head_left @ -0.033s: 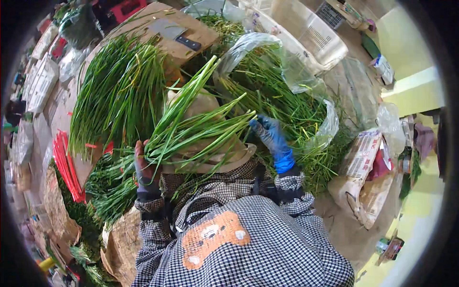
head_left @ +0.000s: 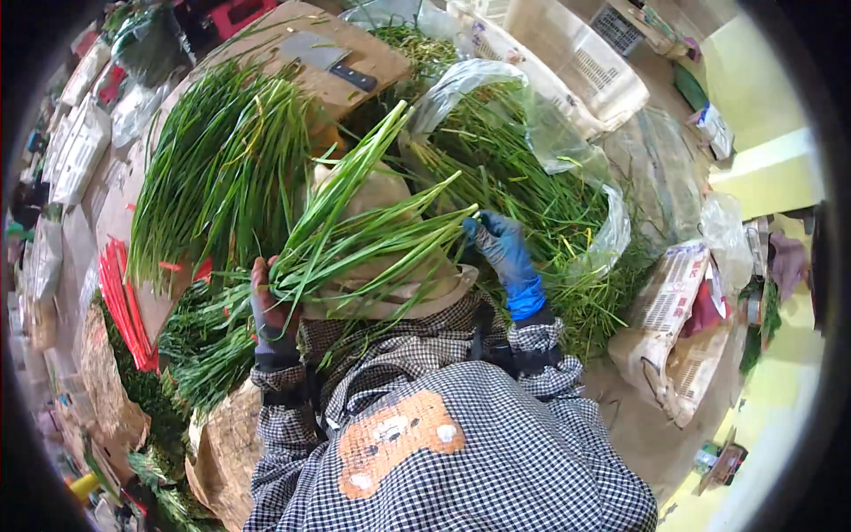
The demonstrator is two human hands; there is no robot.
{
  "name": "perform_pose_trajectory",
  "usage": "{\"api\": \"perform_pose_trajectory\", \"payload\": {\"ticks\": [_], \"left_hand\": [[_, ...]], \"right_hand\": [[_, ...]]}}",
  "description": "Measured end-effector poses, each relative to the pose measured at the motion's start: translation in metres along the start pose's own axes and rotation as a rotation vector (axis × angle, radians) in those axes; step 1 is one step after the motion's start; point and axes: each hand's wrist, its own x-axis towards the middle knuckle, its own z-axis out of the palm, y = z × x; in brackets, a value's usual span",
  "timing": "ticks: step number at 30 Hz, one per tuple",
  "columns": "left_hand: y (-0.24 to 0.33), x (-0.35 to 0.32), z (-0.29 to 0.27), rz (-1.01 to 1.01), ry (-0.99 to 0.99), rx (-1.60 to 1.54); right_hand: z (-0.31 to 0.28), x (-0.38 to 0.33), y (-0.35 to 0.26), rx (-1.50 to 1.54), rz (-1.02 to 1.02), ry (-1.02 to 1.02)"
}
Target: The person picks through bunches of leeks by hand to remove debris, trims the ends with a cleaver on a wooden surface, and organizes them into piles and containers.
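Observation:
A loose bunch of garlic chives (head_left: 372, 226) fans out across my lap, over a pale rounded thing whose kind I cannot make out. My left hand (head_left: 269, 301) is closed round the leafy end, the bunch partly covering its fingers. My right hand (head_left: 501, 253), in a blue glove, has its fingertips pinched at the pale cut end of the lower stalks. A second group of stalks in the bunch points up and away, apart from the right hand. Beyond the left hand, a thick pile of chives (head_left: 222, 168) drapes over the board.
A cleaver (head_left: 319, 55) lies on the wooden board (head_left: 381, 64) at the far side. To the right, more chives (head_left: 523, 168) fill a clear plastic bag (head_left: 612, 235). Red ties (head_left: 126, 310) hang at the left. Pale crates (head_left: 585, 66) stand far right, another crate (head_left: 669, 301) nearer.

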Motion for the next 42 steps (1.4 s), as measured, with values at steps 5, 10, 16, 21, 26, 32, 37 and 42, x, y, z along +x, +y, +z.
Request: {"api": "perform_pose_trajectory", "payload": {"ticks": [5, 10, 16, 21, 26, 32, 37, 42], "left_hand": [[-0.005, 0.006, -0.017, 0.049, 0.025, 0.0], [0.0, 0.012, -0.013, -0.109, 0.042, 0.006], [0.005, 0.007, 0.01, -0.183, 0.106, -0.001], [-0.009, 0.012, -0.009, 0.024, 0.185, 0.1], [0.003, 0.013, -0.009, -0.143, 0.045, 0.011], [0.028, -0.011, 0.026, -0.085, 0.027, 0.22], [0.048, -0.03, 0.049, -0.055, -0.065, 0.332], [0.062, -0.05, 0.08, 0.004, -0.068, 0.528]], "right_hand": [[0.007, -0.002, 0.007, 0.201, 0.099, 0.122], [0.007, -0.003, -0.009, 0.209, 0.078, 0.141], [-0.012, -0.017, -0.018, 0.138, 0.142, -0.057], [-0.04, -0.038, -0.03, -0.136, 0.191, -0.101], [-0.12, -0.054, 0.009, -0.423, 0.23, 0.166], [-0.123, -0.038, 0.027, -0.665, -0.017, 0.246], [-0.056, 0.022, 0.001, -0.359, -0.099, 0.051], [0.0, 0.064, -0.004, -0.195, -0.265, -0.067]]}}
